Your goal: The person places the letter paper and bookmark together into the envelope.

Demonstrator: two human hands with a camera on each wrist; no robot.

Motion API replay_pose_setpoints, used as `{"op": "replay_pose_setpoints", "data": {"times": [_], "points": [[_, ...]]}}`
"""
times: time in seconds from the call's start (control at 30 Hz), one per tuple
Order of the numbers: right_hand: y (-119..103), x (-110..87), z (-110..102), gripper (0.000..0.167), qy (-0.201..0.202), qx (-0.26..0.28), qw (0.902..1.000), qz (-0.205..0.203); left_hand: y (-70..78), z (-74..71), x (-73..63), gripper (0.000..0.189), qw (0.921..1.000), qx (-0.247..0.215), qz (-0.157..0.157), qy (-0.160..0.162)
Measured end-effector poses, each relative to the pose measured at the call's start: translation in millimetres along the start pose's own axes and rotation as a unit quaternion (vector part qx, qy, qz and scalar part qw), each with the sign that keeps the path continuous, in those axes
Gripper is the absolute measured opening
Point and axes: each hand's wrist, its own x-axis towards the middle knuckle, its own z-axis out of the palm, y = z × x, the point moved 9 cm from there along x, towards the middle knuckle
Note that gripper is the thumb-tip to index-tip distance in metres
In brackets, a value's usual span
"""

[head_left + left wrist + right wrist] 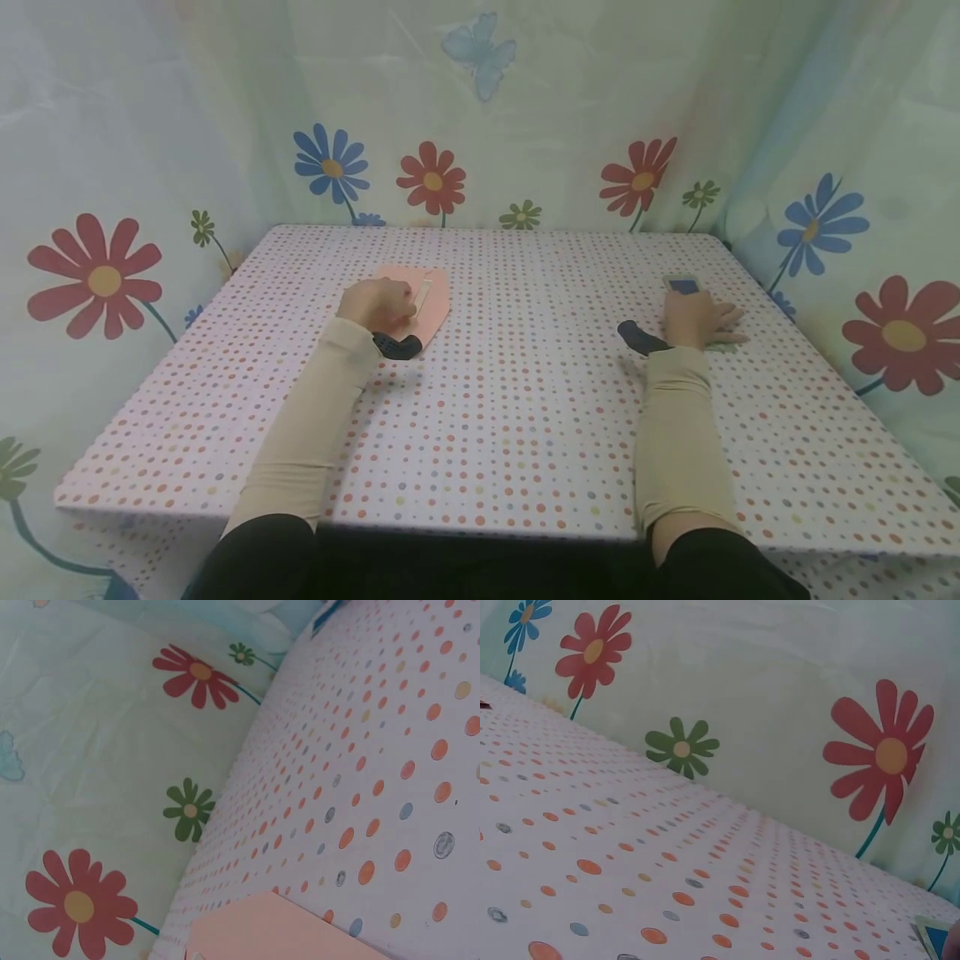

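A flat pink piece of paper or card [435, 304] with cut corners lies at the left of the table, and a pale strip [423, 293] shows on it. My left hand [378, 304] is over its left side with fingers curled; whether they pinch anything is hidden. The pink piece's corner also shows at the bottom of the left wrist view [262, 926]. On the right, my right hand [690, 318] rests over a small flat card [682, 285] with a pale border and dark blue middle. Its fingers spread out to the right, covering much of the card.
A dotted cloth covers the table [502, 400], whose front edge runs close to my body. Flower-printed curtains [555, 125] stand behind it and along both sides. Each wrist carries a black camera mount [397, 346].
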Motion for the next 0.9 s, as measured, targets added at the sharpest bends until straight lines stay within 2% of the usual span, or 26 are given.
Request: {"op": "replay_pose_setpoints", "data": {"times": [0.1,0.33,0.47,0.73,0.9], "points": [[-1,-3.3,4,0.058,-0.022,-0.024,0.9994,-0.007,-0.1,0.9,1.4,0.017,1.0,-0.003,-0.001,0.0],[-1,-4.1,5,0.05,-0.015,-0.062,0.9979,-0.011,-1.7,2.2,3.6,0.016,0.9999,-0.006,-0.013,-0.003],[2,-0.3,7,0.049,-0.006,-0.061,0.9981,-0.004,-3.1,2.8,3.2,0.016,0.9997,-0.012,-0.019,-0.005],[5,6.7,7,0.049,0.015,-0.054,0.9983,0.015,-2.1,1.9,2.5,0.017,0.9999,0.008,-0.01,-0.003],[5,7.4,4,0.052,0.022,-0.055,0.9981,0.019,-2.9,2.2,1.6,0.018,0.9996,-0.014,-0.022,-0.005]]}}
